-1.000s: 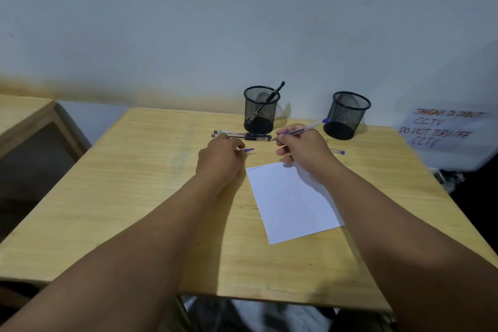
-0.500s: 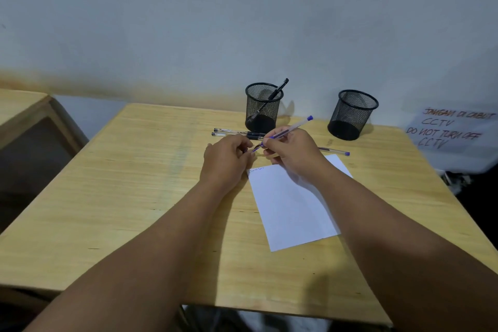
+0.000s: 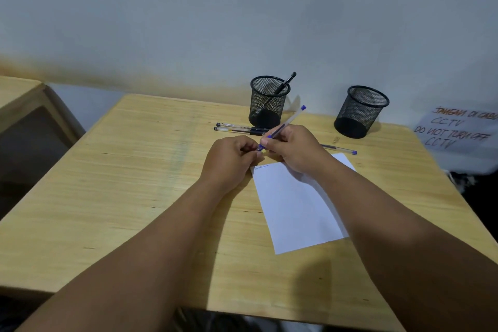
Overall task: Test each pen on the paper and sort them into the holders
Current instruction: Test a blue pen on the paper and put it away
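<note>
Gripping a blue pen (image 3: pixel 282 127) in the right hand (image 3: pixel 292 149), pinching its tip end with the left hand (image 3: pixel 231 156), just past the paper (image 3: pixel 296 205)

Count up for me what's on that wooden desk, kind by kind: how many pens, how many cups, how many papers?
Pens: 5 – blue-capped clear pen in the right hand, black pen in the left black mesh holder, two clear pens lying side by side, one blue-tipped pen behind the right wrist.
Black mesh holders: 2.
White paper sheets: 1.
Total: 8.
</note>
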